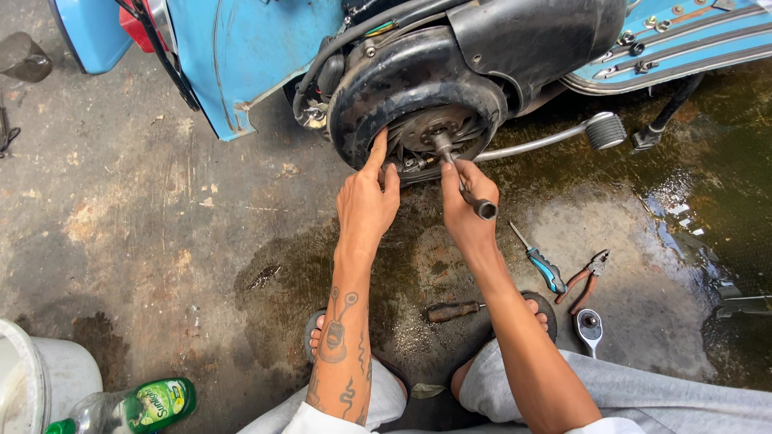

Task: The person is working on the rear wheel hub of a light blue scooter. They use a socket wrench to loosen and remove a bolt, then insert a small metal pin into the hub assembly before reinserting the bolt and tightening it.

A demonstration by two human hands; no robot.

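Note:
A light blue scooter [241,48] lies in front of me with its round black engine fan cover [402,88] facing up. My left hand [366,201] rests on the cover's lower edge, fingers pressed against the finned flywheel [474,128]. My right hand [462,209] grips a metal socket wrench [465,178] whose end sits on the flywheel's centre nut. I squat on the wet concrete in sandals and grey trousers.
On the floor to my right lie a blue-handled screwdriver [543,264], red-handled pliers [587,277], a ratchet head [589,328] and a dark-handled screwdriver [454,310]. The kick-start lever [603,130] sticks out right. A white bucket [40,378] and green bottle [149,406] stand lower left.

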